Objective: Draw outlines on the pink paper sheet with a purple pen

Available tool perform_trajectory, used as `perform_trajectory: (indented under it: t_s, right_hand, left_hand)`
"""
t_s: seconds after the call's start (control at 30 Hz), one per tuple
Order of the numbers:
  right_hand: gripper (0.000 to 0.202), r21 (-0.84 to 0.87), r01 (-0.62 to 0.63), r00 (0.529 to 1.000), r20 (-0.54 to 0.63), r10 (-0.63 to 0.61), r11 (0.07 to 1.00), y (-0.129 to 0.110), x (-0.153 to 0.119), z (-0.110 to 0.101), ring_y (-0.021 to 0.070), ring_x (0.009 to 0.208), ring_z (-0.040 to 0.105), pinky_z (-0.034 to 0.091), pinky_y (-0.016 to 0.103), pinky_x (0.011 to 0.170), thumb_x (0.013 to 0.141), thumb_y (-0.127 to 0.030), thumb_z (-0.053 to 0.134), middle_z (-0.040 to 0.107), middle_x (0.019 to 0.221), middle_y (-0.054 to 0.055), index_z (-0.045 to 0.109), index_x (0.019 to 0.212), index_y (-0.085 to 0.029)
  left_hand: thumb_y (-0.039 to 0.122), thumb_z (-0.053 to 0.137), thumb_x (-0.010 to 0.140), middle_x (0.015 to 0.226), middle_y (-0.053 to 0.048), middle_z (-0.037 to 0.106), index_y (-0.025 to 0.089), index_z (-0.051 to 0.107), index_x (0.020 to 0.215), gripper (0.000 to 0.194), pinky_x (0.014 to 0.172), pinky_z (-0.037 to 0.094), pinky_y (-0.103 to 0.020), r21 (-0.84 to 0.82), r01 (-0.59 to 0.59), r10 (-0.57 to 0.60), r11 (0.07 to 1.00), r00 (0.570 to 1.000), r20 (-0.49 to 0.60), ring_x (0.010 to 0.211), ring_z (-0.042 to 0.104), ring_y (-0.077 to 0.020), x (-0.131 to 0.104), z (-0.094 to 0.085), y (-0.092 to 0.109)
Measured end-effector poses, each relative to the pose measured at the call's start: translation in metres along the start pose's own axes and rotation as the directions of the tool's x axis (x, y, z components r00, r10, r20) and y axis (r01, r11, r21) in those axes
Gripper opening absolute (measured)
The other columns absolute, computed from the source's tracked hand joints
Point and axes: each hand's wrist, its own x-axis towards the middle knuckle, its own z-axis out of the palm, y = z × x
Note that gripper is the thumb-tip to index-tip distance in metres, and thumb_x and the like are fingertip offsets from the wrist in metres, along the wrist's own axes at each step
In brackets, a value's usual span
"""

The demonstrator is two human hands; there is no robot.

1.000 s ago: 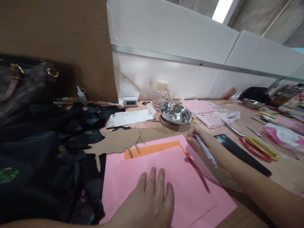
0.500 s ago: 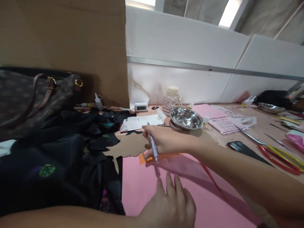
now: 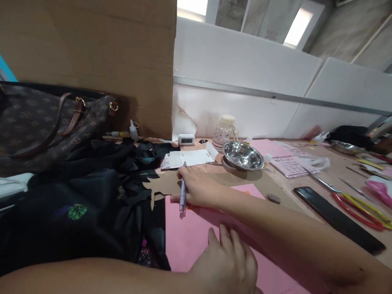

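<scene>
My right hand [image 3: 197, 185] has its fingers closed around a pale purple pen [image 3: 183, 195], whose slim end points away from me. It rests low over the far left part of a pink sheet [image 3: 186, 249], by a brown cardboard piece with jagged edges [image 3: 162, 180]. A bit of orange shows under this hand; the rest is hidden. Nearer to me, my left hand [image 3: 228, 257] lies palm down on the pink sheet with its fingers spread, holding nothing. Black fabric with glittery spots [image 3: 101, 228] borders the sheet on the left.
Behind my right hand are a white booklet [image 3: 192, 158], a small digital clock [image 3: 186, 139], a metal bowl [image 3: 243, 155] and a dotted bottle [image 3: 224, 131]. Rightward lie a brown lump [image 3: 273, 198], a black phone-like slab [image 3: 337, 218] and red-and-yellow-handled scissors [image 3: 355, 208]. A patterned handbag [image 3: 36, 118] stands left.
My right hand has moved left and the pen is more upright. Most of the orange piece is now covered. The brown lump and a pink corner beyond my forearm have come into view.
</scene>
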Motion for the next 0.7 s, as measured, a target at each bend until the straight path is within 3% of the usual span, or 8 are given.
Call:
perform_trajectory:
  t_s: [0.1,0.2,0.27,0.33,0.43,0.5,0.6,0.7]
  right_hand:
    - [0.044,0.179,-0.002,0.997,-0.078,0.016,0.984,0.009,-0.01,-0.01,0.0337,0.103,0.065,0.049,0.043,0.083,0.085,-0.046,0.087,0.072,0.105,0.012,0.059,0.109,-0.022]
    - [0.03,0.4,0.072,0.992,-0.121,-0.026,0.914,0.03,-0.043,-0.024,0.0279,0.097,0.07,0.054,0.044,0.086,0.103,-0.054,0.062,0.075,0.097,0.008,0.065,0.106,-0.024]
    - [0.051,0.495,0.117,0.991,-0.116,-0.068,0.861,0.046,-0.074,-0.026,0.0242,0.093,0.071,0.056,0.043,0.088,0.112,-0.06,0.033,0.075,0.095,0.007,0.069,0.106,-0.024]
    - [0.063,0.627,0.103,0.988,-0.157,-0.004,0.773,0.061,-0.102,-0.021,0.021,0.078,0.066,0.054,0.039,0.079,0.114,-0.059,0.026,0.068,0.079,0.005,0.075,0.101,-0.022]
    - [0.032,0.7,-0.087,0.97,-0.104,0.222,0.709,0.072,-0.127,-0.004,0.0173,0.068,0.058,0.048,0.032,0.065,0.108,-0.042,0.051,0.062,0.074,0.0,0.076,0.103,-0.023]
    - [0.009,0.753,-0.167,0.934,-0.087,0.348,0.637,0.072,-0.129,0.008,0.0155,0.069,0.059,0.049,0.029,0.063,0.092,-0.028,0.069,0.064,0.079,-0.002,0.071,0.1,-0.025]
    - [0.019,0.818,-0.19,0.91,-0.061,0.411,0.543,0.067,-0.124,0.016,0.0158,0.076,0.065,0.055,0.029,0.07,0.076,-0.02,0.078,0.068,0.086,-0.001,0.065,0.089,-0.024]
    - [0.017,0.817,-0.216,0.915,-0.021,0.402,0.534,0.066,-0.119,0.017,0.0167,0.075,0.066,0.057,0.032,0.072,0.078,-0.024,0.08,0.071,0.084,0.001,0.065,0.087,-0.023]
  left_hand:
    - [0.063,0.05,0.108,0.116,-0.028,0.079,0.007,0.074,0.131,0.065,0.072,0.068,-0.045,-0.012,0.001,-0.001,1.0,1.0,0.013,0.105,0.08,-0.0403,0.001,0.003,0.002]
    - [0.064,0.053,0.106,0.118,-0.03,0.078,0.006,0.073,0.131,0.066,0.076,0.068,-0.051,-0.028,0.029,-0.028,0.999,0.999,0.034,0.106,0.08,-0.0433,0.003,0.008,0.009]
    - [0.064,0.058,0.103,0.12,-0.032,0.077,0.006,0.074,0.13,0.067,0.077,0.067,-0.056,-0.043,0.056,-0.054,0.998,0.997,0.047,0.107,0.078,-0.0473,0.004,0.011,0.013]
    - [0.063,0.06,0.102,0.123,-0.034,0.075,0.006,0.074,0.132,0.066,0.077,0.067,-0.057,-0.065,0.064,-0.062,0.996,0.997,0.041,0.11,0.077,-0.0498,0.003,0.012,0.015]
    - [0.055,0.055,0.106,0.128,-0.033,0.074,0.007,0.07,0.138,0.059,0.078,0.067,-0.053,-0.086,0.046,-0.048,0.995,0.999,-0.021,0.114,0.076,-0.0481,-0.003,0.015,0.016]
    - [0.054,0.054,0.106,0.128,-0.033,0.074,0.008,0.071,0.135,0.056,0.077,0.068,-0.057,-0.066,0.088,-0.093,0.994,0.993,-0.075,0.111,0.077,-0.0496,-0.006,0.021,0.02]
    - [0.053,0.06,0.102,0.132,-0.033,0.072,0.01,0.07,0.136,0.055,0.078,0.066,-0.062,-0.042,0.11,-0.113,0.993,0.99,-0.084,0.114,0.075,-0.053,-0.009,0.033,0.028]
    - [0.054,0.062,0.1,0.134,-0.031,0.072,0.011,0.067,0.138,0.057,0.082,0.065,-0.059,-0.011,0.106,-0.106,0.994,0.989,-0.103,0.117,0.074,-0.0518,-0.012,0.039,0.032]
